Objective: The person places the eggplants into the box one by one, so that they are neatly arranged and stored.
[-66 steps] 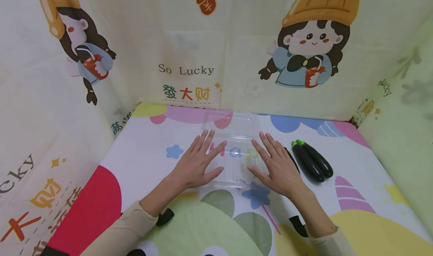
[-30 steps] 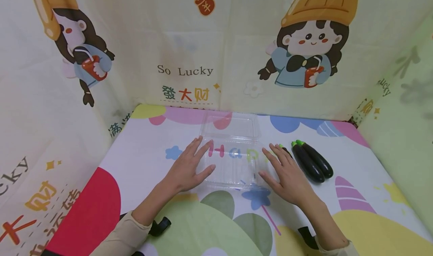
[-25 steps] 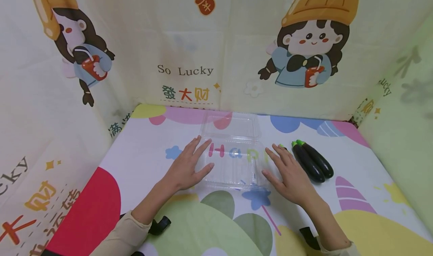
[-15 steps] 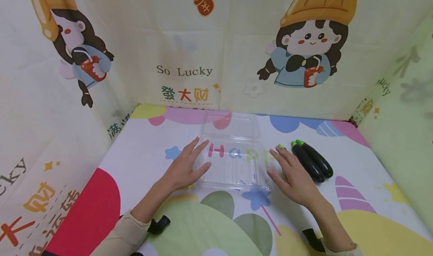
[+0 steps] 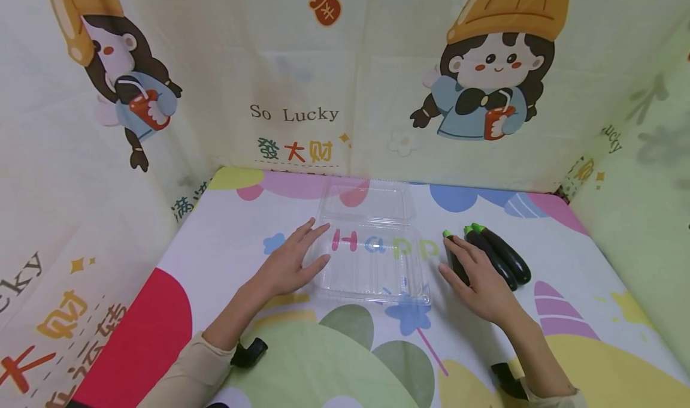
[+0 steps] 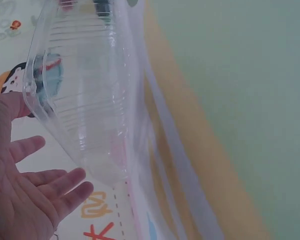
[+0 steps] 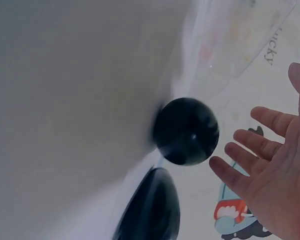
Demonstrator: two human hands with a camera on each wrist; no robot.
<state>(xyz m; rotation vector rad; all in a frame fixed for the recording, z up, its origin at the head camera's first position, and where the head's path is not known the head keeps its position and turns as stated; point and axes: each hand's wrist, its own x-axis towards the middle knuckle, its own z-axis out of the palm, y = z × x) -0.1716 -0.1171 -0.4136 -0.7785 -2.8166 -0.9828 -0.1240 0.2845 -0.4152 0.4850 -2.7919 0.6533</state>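
Note:
A clear plastic clamshell box (image 5: 366, 273) lies with its lid folded back on the patterned tablecloth in the head view. My left hand (image 5: 291, 263), fingers spread, is at the box's left side. In the left wrist view the thumb overlaps the rim of the box (image 6: 87, 85); whether it touches cannot be told. My right hand (image 5: 480, 285) hovers over the nearest eggplant (image 5: 454, 263), partly hiding it. The right wrist view shows that eggplant's round dark end (image 7: 186, 131) apart from the loosely extended fingers (image 7: 232, 175). Neither hand holds anything.
Two more eggplants (image 5: 509, 258) with green stems lie side by side, just right of the covered one. Cartoon-printed cloth walls (image 5: 377, 96) enclose the table at the back and both sides. Black wrist mounts (image 5: 250, 354) stick out below the forearms.
Both hands have drawn apart from above the box: the left slid leftward, the right moved right to over the nearest eggplant. Box and eggplants have stayed in place.

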